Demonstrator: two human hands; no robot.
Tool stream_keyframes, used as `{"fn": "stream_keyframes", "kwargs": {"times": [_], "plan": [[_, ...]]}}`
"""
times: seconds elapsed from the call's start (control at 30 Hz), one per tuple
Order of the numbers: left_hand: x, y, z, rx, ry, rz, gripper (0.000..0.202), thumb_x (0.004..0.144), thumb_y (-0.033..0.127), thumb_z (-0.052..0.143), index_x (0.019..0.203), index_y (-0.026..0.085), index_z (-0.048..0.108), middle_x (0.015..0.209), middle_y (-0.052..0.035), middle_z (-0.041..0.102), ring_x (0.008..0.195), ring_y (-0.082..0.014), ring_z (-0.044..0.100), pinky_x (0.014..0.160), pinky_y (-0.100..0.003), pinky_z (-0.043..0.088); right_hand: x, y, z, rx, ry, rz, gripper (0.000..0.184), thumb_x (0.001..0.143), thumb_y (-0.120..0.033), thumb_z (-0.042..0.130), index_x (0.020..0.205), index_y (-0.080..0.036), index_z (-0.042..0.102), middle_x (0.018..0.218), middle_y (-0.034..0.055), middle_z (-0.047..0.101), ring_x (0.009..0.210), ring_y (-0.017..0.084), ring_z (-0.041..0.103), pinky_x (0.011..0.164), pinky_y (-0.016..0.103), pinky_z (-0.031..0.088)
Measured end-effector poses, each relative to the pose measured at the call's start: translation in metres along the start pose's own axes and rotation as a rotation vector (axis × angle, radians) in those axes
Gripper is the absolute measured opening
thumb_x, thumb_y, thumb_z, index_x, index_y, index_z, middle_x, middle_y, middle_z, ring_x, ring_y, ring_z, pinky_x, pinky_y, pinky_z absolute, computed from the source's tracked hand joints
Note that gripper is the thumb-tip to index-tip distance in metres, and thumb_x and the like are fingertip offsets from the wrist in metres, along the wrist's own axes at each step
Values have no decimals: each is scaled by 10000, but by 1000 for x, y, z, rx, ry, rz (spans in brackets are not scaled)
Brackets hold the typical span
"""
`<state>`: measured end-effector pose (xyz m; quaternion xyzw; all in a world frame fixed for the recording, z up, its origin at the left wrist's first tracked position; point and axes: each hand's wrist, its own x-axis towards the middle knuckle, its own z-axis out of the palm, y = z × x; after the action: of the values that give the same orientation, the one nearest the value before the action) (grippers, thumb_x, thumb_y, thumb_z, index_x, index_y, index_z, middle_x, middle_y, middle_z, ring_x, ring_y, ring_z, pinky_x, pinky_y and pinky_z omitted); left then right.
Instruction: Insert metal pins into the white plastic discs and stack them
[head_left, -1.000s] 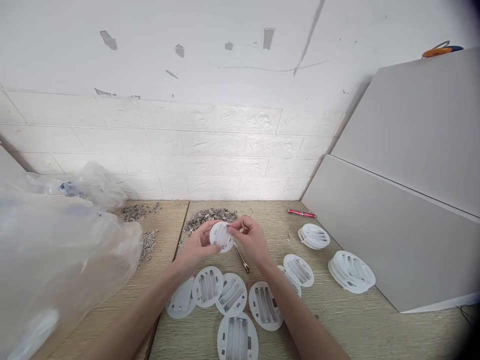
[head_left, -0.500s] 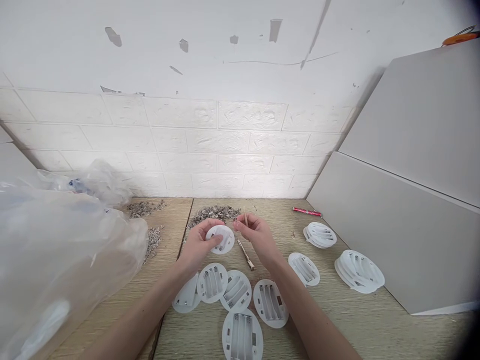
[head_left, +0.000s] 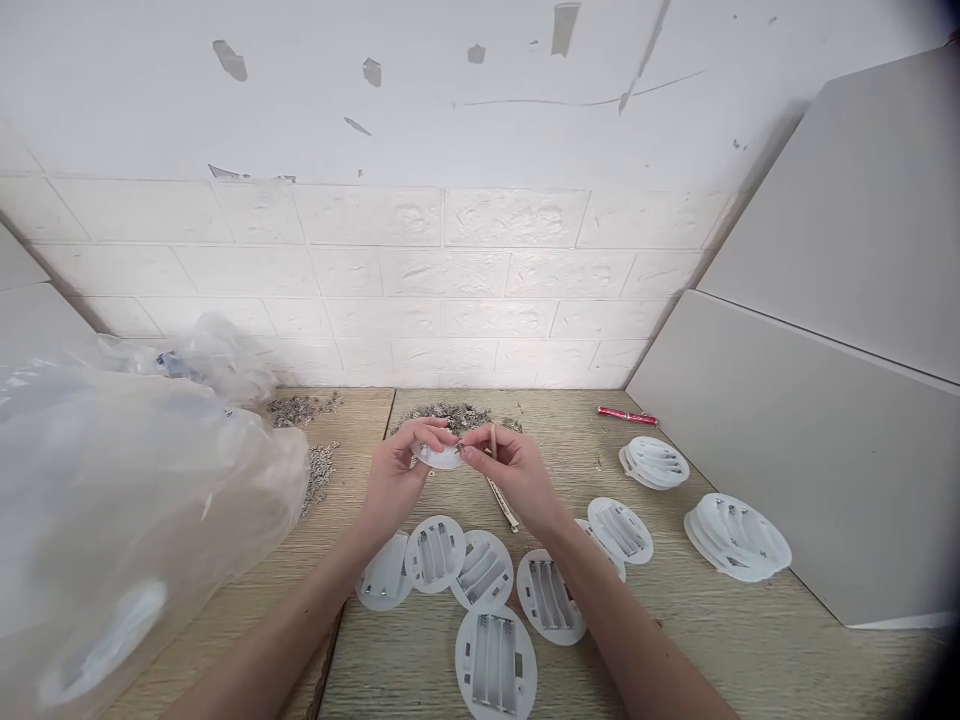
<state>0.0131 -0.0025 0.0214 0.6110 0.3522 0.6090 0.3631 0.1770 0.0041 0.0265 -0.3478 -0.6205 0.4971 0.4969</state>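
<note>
My left hand (head_left: 401, 470) grips a round white plastic battery holder (head_left: 442, 456) by its left side, tilted above the table. My right hand (head_left: 514, 468) meets it at its right edge, thumb and forefinger pinched on a tiny metallic piece too small to make out. A thin wooden stick (head_left: 493, 440) stands up between the fingers of that hand. Below the hands lie several more round battery holders (head_left: 495, 660) with ribbed battery slots facing up. A narrow pale strip-like tool (head_left: 502, 505) rests on the table beside my right hand, partly covered by it.
Piles of small metal parts (head_left: 465, 412) lie behind my hands and at the left (head_left: 319, 475). A large clear plastic bag (head_left: 150, 500) bulges over the left side. Stacked holders (head_left: 739, 535) and a red pen (head_left: 627, 415) lie at the right, near grey panels (head_left: 810, 450).
The battery holder has tipped to a flatter angle and my right fingertips have come in to its edge. The whole view has shifted slightly.
</note>
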Motion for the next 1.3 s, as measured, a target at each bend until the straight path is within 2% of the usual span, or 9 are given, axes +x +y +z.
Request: {"fn": "stream_keyframes", "kwargs": {"times": [0.2, 0.47, 0.73, 0.87, 1.07, 1.3], "plan": [[0, -3, -1, 38, -34, 61, 108, 791, 166, 643, 704, 229, 630, 841, -60, 725, 1103, -243, 592, 975, -430, 441, 0, 0, 0, -130, 11, -58, 207, 800, -395, 667, 799, -188, 658, 695, 1, 560, 593, 112, 406, 552, 255, 318], [0, 4, -2, 79, -45, 76, 126, 806, 204, 621, 682, 229, 620, 861, -69, 730, 1088, -249, 595, 960, -432, 447, -2, -2, 1, -101, 9, -23, 214, 794, -403, 672, 798, -189, 660, 685, -2, 549, 587, 113, 403, 540, 254, 308], [1, -1, -6, 209, -91, 237, 169, 847, 119, 531, 727, 212, 605, 870, -59, 729, 1064, -221, 602, 898, -418, 484, -3, -3, 2, -91, -18, 15, 213, 806, -393, 665, 813, -180, 648, 689, -4, 540, 609, 111, 421, 555, 251, 325], [1, -4, -8, 290, -114, 342, 206, 843, 60, 500, 745, 206, 607, 855, -37, 721, 1044, -201, 603, 890, -408, 497, -2, -2, 2, -221, 22, -56, 163, 828, -342, 640, 796, -183, 642, 694, -5, 536, 600, 109, 421, 554, 251, 326], [1, -8, -8, 359, -97, 393, 210, 854, 53, 510, 756, 202, 621, 834, -23, 720, 1007, -180, 609, 881, -380, 508, -2, 1, 4, -424, 49, -230, 103, 850, -251, 612, 784, -187, 660, 721, 11, 562, 647, 125, 463, 584, 256, 348], [-1, -10, -7, 342, -77, 377, 191, 864, 98, 521, 747, 201, 632, 807, -26, 717, 972, -182, 617, 858, -370, 512, -2, 1, 3, -421, 18, -260, 117, 833, -238, 628, 743, -182, 678, 737, 19, 598, 619, 118, 458, 573, 257, 345]]}}
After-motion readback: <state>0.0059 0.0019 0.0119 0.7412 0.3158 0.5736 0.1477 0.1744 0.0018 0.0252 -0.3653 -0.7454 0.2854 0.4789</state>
